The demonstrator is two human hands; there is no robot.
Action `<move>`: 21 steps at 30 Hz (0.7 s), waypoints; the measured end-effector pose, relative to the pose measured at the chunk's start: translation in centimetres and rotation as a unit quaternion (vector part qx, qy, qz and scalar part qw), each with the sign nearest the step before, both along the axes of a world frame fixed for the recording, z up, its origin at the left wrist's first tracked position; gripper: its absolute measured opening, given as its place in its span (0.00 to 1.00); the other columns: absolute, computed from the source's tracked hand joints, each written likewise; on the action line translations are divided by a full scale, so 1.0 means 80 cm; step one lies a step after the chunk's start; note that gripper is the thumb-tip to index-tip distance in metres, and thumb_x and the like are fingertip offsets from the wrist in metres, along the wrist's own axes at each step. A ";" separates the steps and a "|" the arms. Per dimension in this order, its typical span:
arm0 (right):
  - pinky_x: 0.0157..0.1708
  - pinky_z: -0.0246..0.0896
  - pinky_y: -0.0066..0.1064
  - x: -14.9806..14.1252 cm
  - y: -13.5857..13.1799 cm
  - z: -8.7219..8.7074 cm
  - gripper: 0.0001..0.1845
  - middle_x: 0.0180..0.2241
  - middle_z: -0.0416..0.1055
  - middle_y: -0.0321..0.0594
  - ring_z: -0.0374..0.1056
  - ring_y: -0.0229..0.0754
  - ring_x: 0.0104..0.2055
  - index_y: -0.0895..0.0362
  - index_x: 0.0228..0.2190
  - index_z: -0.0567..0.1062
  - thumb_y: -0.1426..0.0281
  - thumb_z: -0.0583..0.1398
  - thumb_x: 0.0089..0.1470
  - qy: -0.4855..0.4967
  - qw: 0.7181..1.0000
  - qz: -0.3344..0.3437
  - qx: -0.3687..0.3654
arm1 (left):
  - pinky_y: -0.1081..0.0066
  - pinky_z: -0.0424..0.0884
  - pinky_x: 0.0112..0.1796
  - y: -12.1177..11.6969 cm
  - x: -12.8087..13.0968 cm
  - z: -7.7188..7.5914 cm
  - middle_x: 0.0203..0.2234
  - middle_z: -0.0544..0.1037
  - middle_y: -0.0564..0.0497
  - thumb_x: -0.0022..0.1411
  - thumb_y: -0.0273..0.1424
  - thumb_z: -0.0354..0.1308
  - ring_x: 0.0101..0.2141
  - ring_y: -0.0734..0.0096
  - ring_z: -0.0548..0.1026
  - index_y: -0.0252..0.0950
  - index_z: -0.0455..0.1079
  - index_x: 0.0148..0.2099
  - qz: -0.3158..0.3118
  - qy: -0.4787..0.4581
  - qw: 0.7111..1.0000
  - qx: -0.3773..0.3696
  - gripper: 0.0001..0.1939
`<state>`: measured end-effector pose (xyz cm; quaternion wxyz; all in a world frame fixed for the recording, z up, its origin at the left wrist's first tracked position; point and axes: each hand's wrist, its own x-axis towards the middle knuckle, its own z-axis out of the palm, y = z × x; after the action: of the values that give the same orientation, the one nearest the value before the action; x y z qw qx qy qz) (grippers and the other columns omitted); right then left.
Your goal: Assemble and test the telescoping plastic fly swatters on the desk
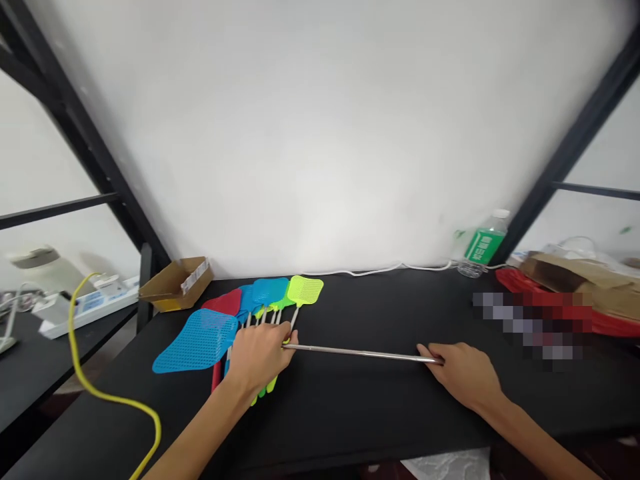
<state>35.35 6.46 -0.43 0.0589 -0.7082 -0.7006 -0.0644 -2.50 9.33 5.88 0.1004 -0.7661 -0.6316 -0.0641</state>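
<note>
Fingers of the left hand (260,355) and right hand (463,375) clamp 1 steel rod (363,353) at either end; at least 5 swatters (270,291) lie far left, under the left hand.

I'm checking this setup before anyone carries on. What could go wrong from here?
The long metal rod, held by the right hand, ends at the left hand, right among the overlapping fly swatters. A sudden swing of the rod could knock them out of place. Because the swatters lie stacked in a fan, pulling one out might also drag its neighbours along.
</note>
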 end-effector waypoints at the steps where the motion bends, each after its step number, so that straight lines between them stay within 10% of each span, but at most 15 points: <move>1: 0.27 0.38 0.34 -0.001 0.000 0.002 0.28 0.23 0.76 0.40 0.72 0.46 0.28 0.53 0.20 0.74 0.54 0.50 0.66 0.002 1.000 0.003 0.005 | 0.68 0.56 0.27 -0.002 0.003 0.002 0.26 0.80 0.46 0.69 0.39 0.47 0.30 0.57 0.79 0.38 0.75 0.32 0.000 0.005 1.000 0.005 0.20; 9: 0.27 0.38 0.32 -0.001 -0.031 0.027 0.25 0.24 0.75 0.40 0.71 0.43 0.29 0.54 0.20 0.74 0.54 0.56 0.62 0.068 0.998 -0.005 0.015 | 0.66 0.65 0.34 -0.045 0.036 0.001 0.26 0.81 0.49 0.66 0.36 0.54 0.30 0.59 0.79 0.40 0.78 0.32 -0.088 -0.019 0.986 0.143 0.14; 15: 0.26 0.42 0.30 -0.002 -0.119 0.046 0.23 0.21 0.70 0.37 0.64 0.39 0.26 0.55 0.19 0.73 0.52 0.62 0.54 0.231 0.973 -0.026 -0.017 | 0.46 0.47 0.65 -0.120 0.077 0.020 0.62 0.68 0.41 0.65 0.33 0.56 0.66 0.44 0.58 0.38 0.74 0.55 -0.124 -0.181 0.916 0.335 0.17; 19: 0.27 0.51 0.29 -0.026 -0.185 0.035 0.28 0.21 0.68 0.36 0.65 0.40 0.27 0.56 0.20 0.74 0.48 0.56 0.60 0.441 0.893 0.060 -0.061 | 0.49 0.57 0.63 -0.196 0.121 0.001 0.67 0.61 0.47 0.66 0.44 0.55 0.67 0.46 0.57 0.45 0.66 0.62 -0.066 -0.465 0.861 0.193 0.24; 21: 0.27 0.58 0.30 -0.050 -0.217 0.026 0.26 0.27 0.74 0.37 0.69 0.42 0.30 0.52 0.31 0.78 0.45 0.55 0.60 0.555 0.822 0.087 -0.093 | 0.51 0.67 0.57 -0.225 0.146 -0.029 0.64 0.66 0.45 0.66 0.51 0.52 0.61 0.48 0.67 0.47 0.61 0.64 -0.026 -0.647 0.761 0.039 0.28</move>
<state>31.35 -10.88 1.67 0.3772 -0.5623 -0.6108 0.4105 9.16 -8.67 3.55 -0.3040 -0.5544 -0.5230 -0.5715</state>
